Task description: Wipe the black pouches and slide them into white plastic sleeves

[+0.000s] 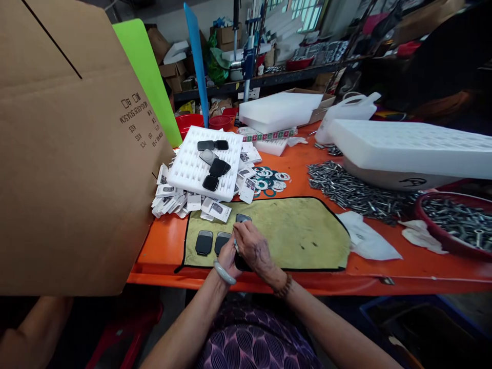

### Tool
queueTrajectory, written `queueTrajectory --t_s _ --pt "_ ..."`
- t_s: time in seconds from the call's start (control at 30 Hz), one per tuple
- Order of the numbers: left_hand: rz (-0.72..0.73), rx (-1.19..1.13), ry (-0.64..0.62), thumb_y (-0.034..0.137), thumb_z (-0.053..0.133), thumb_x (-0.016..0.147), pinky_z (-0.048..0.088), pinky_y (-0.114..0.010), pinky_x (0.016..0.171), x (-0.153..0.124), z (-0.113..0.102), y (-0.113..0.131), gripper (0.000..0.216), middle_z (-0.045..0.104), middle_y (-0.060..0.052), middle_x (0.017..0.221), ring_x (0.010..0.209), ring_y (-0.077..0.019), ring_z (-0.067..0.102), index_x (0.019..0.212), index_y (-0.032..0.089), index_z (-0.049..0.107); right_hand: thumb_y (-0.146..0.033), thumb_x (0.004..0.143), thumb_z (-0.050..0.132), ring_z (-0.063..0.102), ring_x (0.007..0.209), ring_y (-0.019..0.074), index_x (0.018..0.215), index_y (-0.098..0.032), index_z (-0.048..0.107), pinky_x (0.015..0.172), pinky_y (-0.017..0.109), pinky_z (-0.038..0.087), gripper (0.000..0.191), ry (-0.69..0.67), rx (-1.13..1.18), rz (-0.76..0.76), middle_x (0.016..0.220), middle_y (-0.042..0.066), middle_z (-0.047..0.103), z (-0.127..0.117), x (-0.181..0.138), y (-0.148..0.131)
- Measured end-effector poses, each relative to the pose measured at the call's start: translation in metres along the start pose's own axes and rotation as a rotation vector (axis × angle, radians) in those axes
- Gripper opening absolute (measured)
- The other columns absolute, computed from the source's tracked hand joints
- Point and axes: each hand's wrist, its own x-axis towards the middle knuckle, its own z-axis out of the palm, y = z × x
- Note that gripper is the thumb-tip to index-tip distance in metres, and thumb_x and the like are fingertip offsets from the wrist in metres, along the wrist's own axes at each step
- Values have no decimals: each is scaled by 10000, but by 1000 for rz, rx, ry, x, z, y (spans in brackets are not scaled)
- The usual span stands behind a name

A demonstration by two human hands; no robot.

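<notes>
My left hand [229, 258], with a pale bangle at the wrist, is closed beside a black flat piece [242, 264] and appears to hold it. My right hand [253, 247] bends over it with fingertips pinched together; a small pale bit shows near them, too hidden to name. Both hands touch above the front of a yellow-green cloth mat [300, 230]. Black rounded square pieces lie on the mat: one at the left [204, 242], another [222, 242] partly behind my left hand, and a third [243, 218] just beyond my fingers.
A white foam tray [180, 171] bearing several black pieces rests on a pile of small printed boxes [217, 209]. Rings [265, 182] lie behind the mat. Metal pins [346, 192] and a red basin [430, 225] are right. A large carton [77, 154] blocks the left.
</notes>
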Motion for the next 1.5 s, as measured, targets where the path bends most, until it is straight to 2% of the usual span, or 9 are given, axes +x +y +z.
queueTrajectory --t_s 0.13,0.23,0.43,0.57,0.9,1.03,1.17,1.3,1.5 --pt "19 -9 57 540 390 925 542 -326 793 -3 7 7 511 717 -103 884 834 -205 680 1046 124 661 -235 938 393 568 815 205 965 -160 637 719 298 440 257 -56 37 116 917 106 634 -7 24 32" --pt "-115 63 42 583 324 923 536 -277 650 -7 -1 16 630 711 -125 795 678 -184 675 1052 61 653 -380 876 504 590 870 231 970 -151 654 771 332 452 289 -55 216 362 988 119 673 -20 30 62" --pt "-328 82 -7 612 244 926 521 -288 622 -11 -14 17 721 706 -164 763 637 -202 675 952 23 660 -539 678 684 598 697 172 865 -142 696 662 288 459 439 -601 1048 709 788 35 704 -35 12 81" --pt "-308 -6 -52 597 277 929 525 -343 716 -14 -15 4 682 707 -163 819 740 -228 681 966 32 659 -472 609 758 567 619 142 818 -143 665 593 262 431 401 -472 1193 810 716 14 671 -39 4 72" --pt "-175 -174 135 465 532 891 497 -281 671 -18 -29 -4 383 646 -65 716 654 -145 613 790 109 629 -361 819 606 590 726 178 783 -199 672 689 283 480 179 -74 636 319 740 31 624 -54 -1 33" --pt "-119 -236 103 434 418 946 522 -340 741 -20 -23 -4 400 696 -95 856 784 -188 652 884 122 662 -236 910 495 620 748 165 894 -208 680 685 272 518 188 -76 541 34 797 51 650 -43 -16 14" --pt "-38 -216 198 377 389 955 533 -264 723 -21 -28 6 435 677 -84 733 688 -138 642 747 100 651 -144 931 404 659 918 183 1121 -210 643 790 294 557 312 -147 428 -221 994 97 687 -25 -42 5" --pt "-84 -169 219 486 279 954 540 -330 692 -26 -37 16 574 696 -139 827 696 -187 649 671 114 611 -208 921 484 662 980 207 1297 -195 537 790 297 576 380 -309 354 -266 1159 131 645 -20 -62 2" --pt "-125 -129 136 402 289 973 513 -316 751 -31 -34 15 522 700 -125 837 741 -172 652 697 116 626 -186 914 433 646 993 212 1247 -205 565 818 325 551 359 -367 433 -142 1141 118 652 -28 -62 9"
